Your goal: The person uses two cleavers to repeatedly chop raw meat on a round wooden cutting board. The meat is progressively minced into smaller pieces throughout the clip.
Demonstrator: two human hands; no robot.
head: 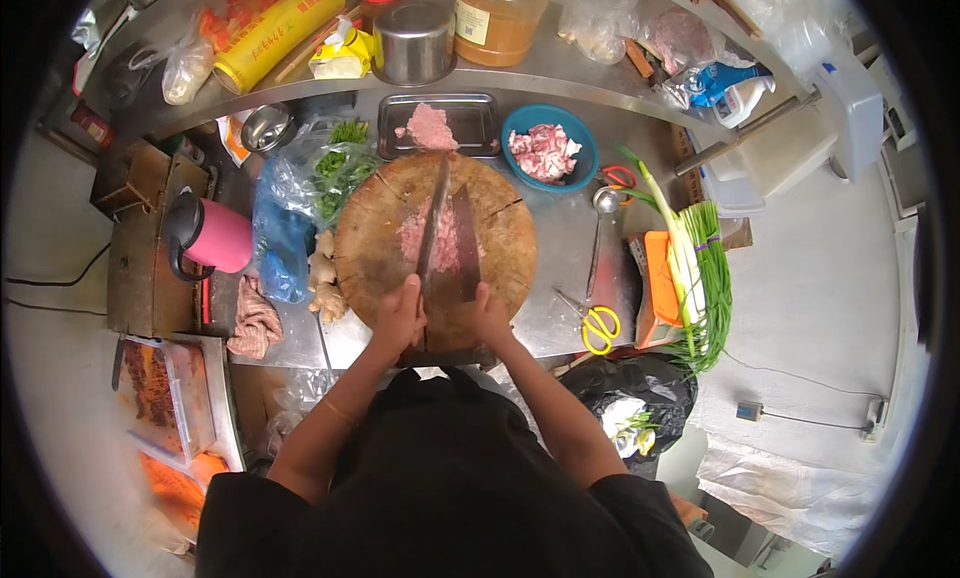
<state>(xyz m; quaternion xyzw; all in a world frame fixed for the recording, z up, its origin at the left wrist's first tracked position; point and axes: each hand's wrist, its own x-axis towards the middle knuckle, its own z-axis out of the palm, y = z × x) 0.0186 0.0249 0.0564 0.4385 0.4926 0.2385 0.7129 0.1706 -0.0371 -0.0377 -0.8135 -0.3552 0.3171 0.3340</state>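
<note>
A round wooden chopping block [502,203] with cracks in its top stands before me, and chopped pink meat [411,237] is spread over its middle. My left hand [399,319] grips the handle of one cleaver [431,229], whose blade points away from me across the meat. Just right of it is a second cleaver [468,252], held by its handle in my right hand [493,319]. The two blades stand side by side, slightly blurred. Beyond the block, minced meat [430,126] lies in a metal tray [480,137]; a teal bowl [590,158] holds fatty meat pieces [546,154].
Ginger [324,278], bagged greens [330,165] and a pink jug [221,235] stand left. At right lie a ladle [600,225], yellow-handled scissors [600,329], and scallions [709,270] on an orange-topped box [658,278]. A loaded metal shelf [517,83] spans the back.
</note>
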